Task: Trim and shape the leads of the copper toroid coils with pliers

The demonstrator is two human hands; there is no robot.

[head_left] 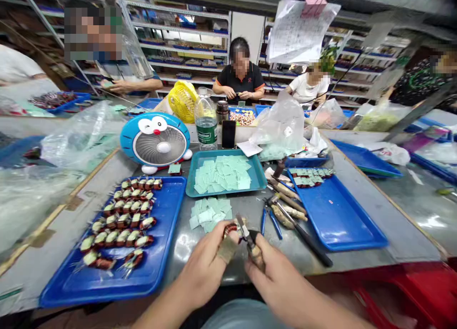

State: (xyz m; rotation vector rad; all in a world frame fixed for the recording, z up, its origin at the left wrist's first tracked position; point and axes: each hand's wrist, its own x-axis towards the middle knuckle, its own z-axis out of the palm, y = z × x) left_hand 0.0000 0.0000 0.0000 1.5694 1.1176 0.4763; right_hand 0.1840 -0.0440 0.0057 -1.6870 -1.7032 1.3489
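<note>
Above the front edge of the bench, my left hand (pixel 205 262) is closed around a copper-wound coil (pixel 230 229), mostly hidden by the fingers. A tan strip, perhaps tape, covers part of that hand near the thumb. My right hand (pixel 273 269) grips a knife-like tool (pixel 244 229) with a narrow metal blade, its tip against or very near the coil. Just beyond my hands lies a loose pile of pale green square sheets (pixel 210 212). More such sheets fill a teal tray (pixel 191 188) behind it.
At left, a blue tray (pixel 143 284) holds rows of wound coils. Another blue tray (pixel 342 229) at right has coils with green squares at its far end. Blue pliers (pixel 271 219) and a black-handled hammer (pixel 307 238) lie between. A fan (pixel 157 141) and bottle (pixel 206 122) stand behind; people sit opposite.
</note>
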